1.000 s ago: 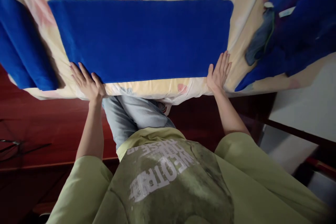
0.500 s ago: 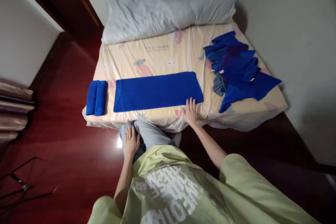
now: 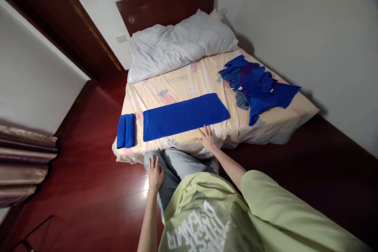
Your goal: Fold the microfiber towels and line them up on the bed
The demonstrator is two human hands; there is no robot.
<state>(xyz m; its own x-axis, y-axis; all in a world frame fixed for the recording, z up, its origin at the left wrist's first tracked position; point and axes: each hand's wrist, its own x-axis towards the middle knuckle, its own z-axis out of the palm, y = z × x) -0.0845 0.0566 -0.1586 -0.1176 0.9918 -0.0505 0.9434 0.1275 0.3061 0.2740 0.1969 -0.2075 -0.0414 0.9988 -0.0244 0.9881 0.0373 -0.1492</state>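
Observation:
A blue cloth (image 3: pixel 186 117) lies flat and spread out near the front edge of the bed (image 3: pixel 174 86). My right hand (image 3: pixel 207 138) rests on the sheet at the cloth's lower edge, fingers spread, holding nothing. On my knee lies my left hand (image 3: pixel 155 174), its fingers apart and nothing in it. Two blue rolls (image 3: pixel 125 131) sit side by side at the bed's left corner. To the right is a loose heap of blue cloths (image 3: pixel 260 86), with some purple and grey-blue ones among them.
A grey-white quilt (image 3: pixel 183 43) is bunched before the dark wooden headboard (image 3: pixel 174 4). Striped curtains (image 3: pixel 25 161) hang at the left, and part of a black stand (image 3: pixel 28 242) shows at the lower left.
The view has tilted up and shifted, so the headboard now shows. My right hand has drawn back slightly from the flat cloth. My left hand stays on my knee.

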